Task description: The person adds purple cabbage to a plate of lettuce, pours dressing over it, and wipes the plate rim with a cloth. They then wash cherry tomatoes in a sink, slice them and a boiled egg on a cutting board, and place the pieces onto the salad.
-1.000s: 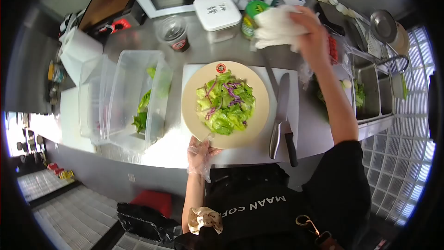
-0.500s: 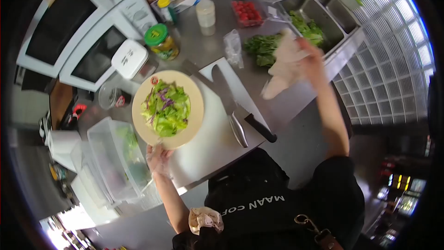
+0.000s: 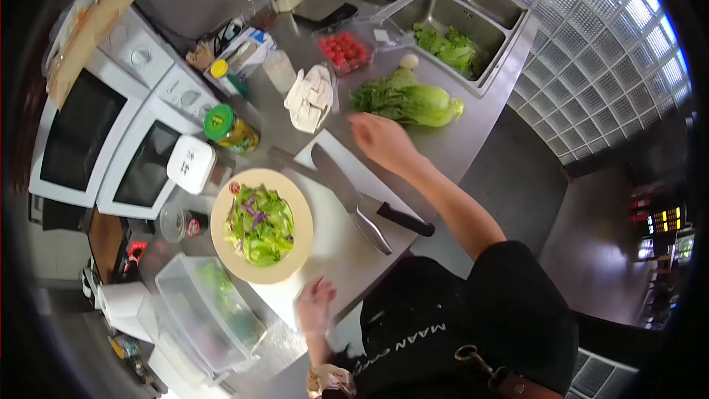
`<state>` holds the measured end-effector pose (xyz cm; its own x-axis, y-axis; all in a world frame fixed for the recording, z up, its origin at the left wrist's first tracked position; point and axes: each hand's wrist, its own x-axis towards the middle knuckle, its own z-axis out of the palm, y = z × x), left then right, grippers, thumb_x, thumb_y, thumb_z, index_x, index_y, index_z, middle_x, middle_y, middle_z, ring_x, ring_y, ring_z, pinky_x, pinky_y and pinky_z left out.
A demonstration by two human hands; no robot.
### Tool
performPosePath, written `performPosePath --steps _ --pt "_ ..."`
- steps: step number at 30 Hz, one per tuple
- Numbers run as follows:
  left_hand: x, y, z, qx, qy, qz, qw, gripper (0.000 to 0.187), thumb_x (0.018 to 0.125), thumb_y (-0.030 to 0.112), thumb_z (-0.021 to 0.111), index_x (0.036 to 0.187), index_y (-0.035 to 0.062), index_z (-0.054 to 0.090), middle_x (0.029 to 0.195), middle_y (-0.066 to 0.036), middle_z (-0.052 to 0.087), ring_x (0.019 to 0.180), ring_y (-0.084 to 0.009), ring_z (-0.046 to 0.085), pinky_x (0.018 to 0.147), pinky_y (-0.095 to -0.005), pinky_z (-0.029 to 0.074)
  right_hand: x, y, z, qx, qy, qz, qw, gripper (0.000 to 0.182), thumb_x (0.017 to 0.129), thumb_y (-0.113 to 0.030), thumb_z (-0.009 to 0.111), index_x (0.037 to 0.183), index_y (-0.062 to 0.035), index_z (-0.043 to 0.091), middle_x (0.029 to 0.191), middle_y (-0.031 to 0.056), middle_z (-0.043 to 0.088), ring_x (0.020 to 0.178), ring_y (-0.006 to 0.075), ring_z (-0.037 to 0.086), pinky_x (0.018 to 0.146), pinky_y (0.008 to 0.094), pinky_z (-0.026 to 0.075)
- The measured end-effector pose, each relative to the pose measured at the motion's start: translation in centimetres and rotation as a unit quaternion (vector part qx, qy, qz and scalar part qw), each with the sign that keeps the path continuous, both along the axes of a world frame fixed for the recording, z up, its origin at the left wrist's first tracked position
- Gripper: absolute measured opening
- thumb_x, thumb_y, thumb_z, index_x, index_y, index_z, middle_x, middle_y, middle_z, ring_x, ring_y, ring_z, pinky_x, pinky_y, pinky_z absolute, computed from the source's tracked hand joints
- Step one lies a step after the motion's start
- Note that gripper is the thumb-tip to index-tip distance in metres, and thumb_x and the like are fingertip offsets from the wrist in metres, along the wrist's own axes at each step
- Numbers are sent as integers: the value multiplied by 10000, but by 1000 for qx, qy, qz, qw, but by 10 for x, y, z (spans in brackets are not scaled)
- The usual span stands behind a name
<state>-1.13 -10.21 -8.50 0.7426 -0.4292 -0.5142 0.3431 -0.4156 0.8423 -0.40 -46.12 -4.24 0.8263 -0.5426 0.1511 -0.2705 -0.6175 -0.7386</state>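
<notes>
My right hand [image 3: 388, 144] hovers over the counter between the cutting board and a head of lettuce [image 3: 410, 100]; its partly curled fingers hold nothing that I can see. A crumpled white cloth, glove-like in shape [image 3: 310, 100], lies to its left. My left hand [image 3: 316, 304], in a thin clear plastic glove, is slightly blurred, its fingers apart near the front edge of the white cutting board [image 3: 325, 251]. Beyond it, a cream plate [image 3: 299, 251] of salad [image 3: 260, 225] rests partly on the board. Two knives, one black-handled [image 3: 405, 218] and one metal-handled [image 3: 371, 230], lie across the board.
A tub of red cherry tomatoes [image 3: 344, 52] stands toward the back, beside a sink [image 3: 509, 26] with loose greens in it. Jars, including a green-lidded one [image 3: 230, 129], and white microwaves [image 3: 88, 122] are at left. A clear plastic bin [image 3: 210, 318] sits front left.
My left hand has let go of the plate and drawn back toward me. My right hand has set the white cloth down left of the lettuce and moved left, away from the sink.
</notes>
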Motion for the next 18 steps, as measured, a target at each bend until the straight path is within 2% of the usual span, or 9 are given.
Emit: performPosePath --steps 2,4,5,7,8,13,14,16,18 --pt "-19 -35 -23 17 -186 -82 979 361 879 191 600 1167 -18 535 935 -147 645 752 -187 639 681 -277 503 -54 11 -11 54 129 15 990 388 790 -255 614 1099 -47 505 1106 166 557 972 360 561 784 430 481" --pt "-31 -82 -20 114 -280 -143 942 490 831 232 651 1228 -1 481 961 -171 613 812 -246 625 709 -340 503 -103 47 -32 -57 168 42 983 425 775 -306 647 1043 -8 507 1038 189 557 947 371 559 764 430 484" --pt "-36 -103 -12 116 -282 -135 943 490 831 232 651 1228 -1 481 961 -171 613 812 -246 625 709 -340 503 -123 58 -63 -108 210 90 967 554 734 -353 695 1070 26 472 1011 207 534 942 387 547 779 433 476" --pt "-41 -144 6 308 -326 -160 879 632 797 285 677 1288 2 396 1085 -207 564 964 -326 595 774 -400 500 -136 69 -53 -91 176 94 976 660 702 -321 722 1159 31 401 1056 210 492 941 392 537 783 425 474" --pt "-39 -149 -15 267 -308 -164 898 711 769 296 689 1315 -2 344 1147 -245 524 1004 -357 571 794 -426 494 -138 62 -64 -81 146 86 982 618 731 -272 696 1180 33 402 1034 201 500 908 380 552 763 423 482" --pt "-44 -177 -31 400 -332 -44 853 545 785 247 666 1148 -79 425 1069 -250 556 954 -390 567 736 -439 493 -143 -10 -70 -77 106 133 982 460 831 -175 582 1208 37 425 982 174 501 836 347 575 736 386 497" --pt "-43 -168 -41 402 -332 -41 852 545 785 247 666 1148 -79 425 1069 -250 556 954 -390 567 736 -439 493 -149 -18 -72 -66 103 123 985 464 843 -172 570 1226 44 421 991 177 493 860 345 570 749 377 493" --pt "-49 -156 -59 189 -282 129 932 486 787 209 638 1095 -113 443 927 -253 592 822 -420 595 722 -437 486 -159 -31 -77 -92 85 126 984 484 843 -174 572 1240 54 415 1005 182 481 880 339 560 761 367 486" --pt "-64 -170 -42 288 -303 130 899 432 791 197 627 1051 -100 451 901 -255 583 804 -421 588 710 -444 479 -172 -37 -76 -91 72 128 985 518 833 -170 589 1250 84 413 1037 192 450 924 321 528 794 351 464"
